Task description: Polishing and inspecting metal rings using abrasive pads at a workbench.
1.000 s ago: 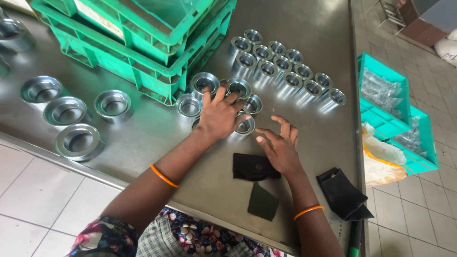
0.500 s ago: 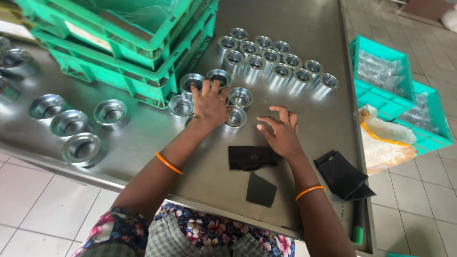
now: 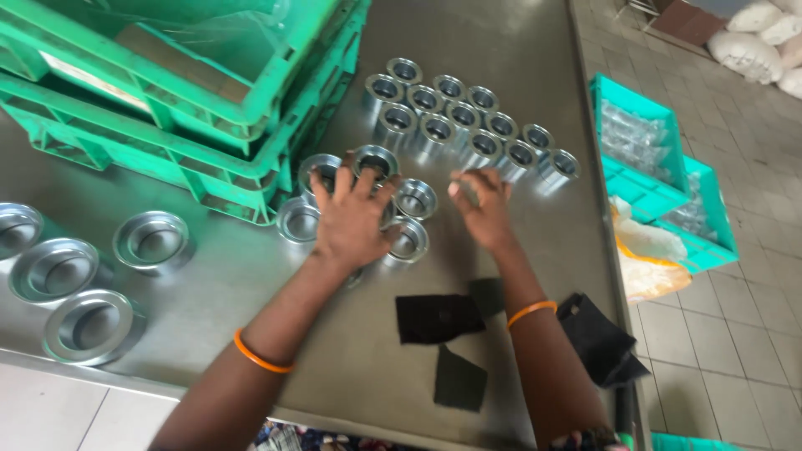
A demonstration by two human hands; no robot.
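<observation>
Both hands work beside the stacked green plastic crates [image 3: 167,108] on the steel table [image 3: 518,50]. Left hand [image 3: 351,219], fingers spread, presses down on a cluster of short shiny metal cups [image 3: 415,199] just right of the crates. Right hand [image 3: 483,209], fingers loosely curled, hovers between that cluster and the rows of smaller metal cylinders [image 3: 468,117]; whether it pinches anything cannot be told.

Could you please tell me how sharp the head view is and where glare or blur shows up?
Head view: mostly sharp; the right hand is motion-blurred at the fingertips, the left hand crisper on the metal cups. The steel table reflects soft glare, and the cup rims shine. Shadows are faint.
</observation>
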